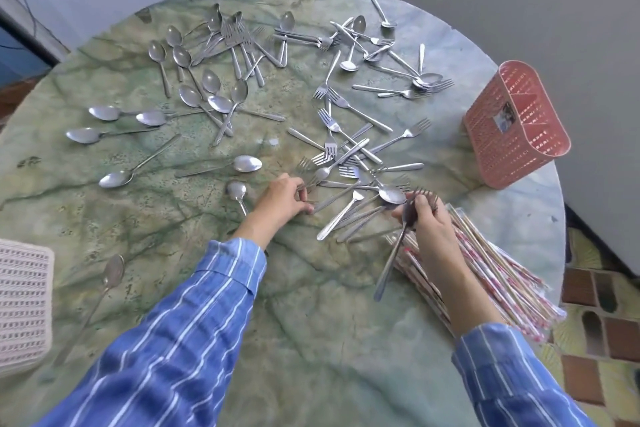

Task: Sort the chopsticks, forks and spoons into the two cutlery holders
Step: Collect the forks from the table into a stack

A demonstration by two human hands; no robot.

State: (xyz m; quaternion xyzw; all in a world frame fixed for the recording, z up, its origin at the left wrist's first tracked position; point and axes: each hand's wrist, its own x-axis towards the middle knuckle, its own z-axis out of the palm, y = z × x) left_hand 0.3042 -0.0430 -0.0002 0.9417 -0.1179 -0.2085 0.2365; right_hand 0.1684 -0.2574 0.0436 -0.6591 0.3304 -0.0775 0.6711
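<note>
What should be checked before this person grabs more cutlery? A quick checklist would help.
1. Right hand grips its bundle of forks securely: ok.
2. Left hand pinches a fork from the pile: ok.
3. Pink holder stands with room inside: ok, it looks empty.
4. White holder has room: cannot tell, only a corner shows.
5. Chopsticks safe from a knock: not ok, they lie at the table edge under the right wrist.
</note>
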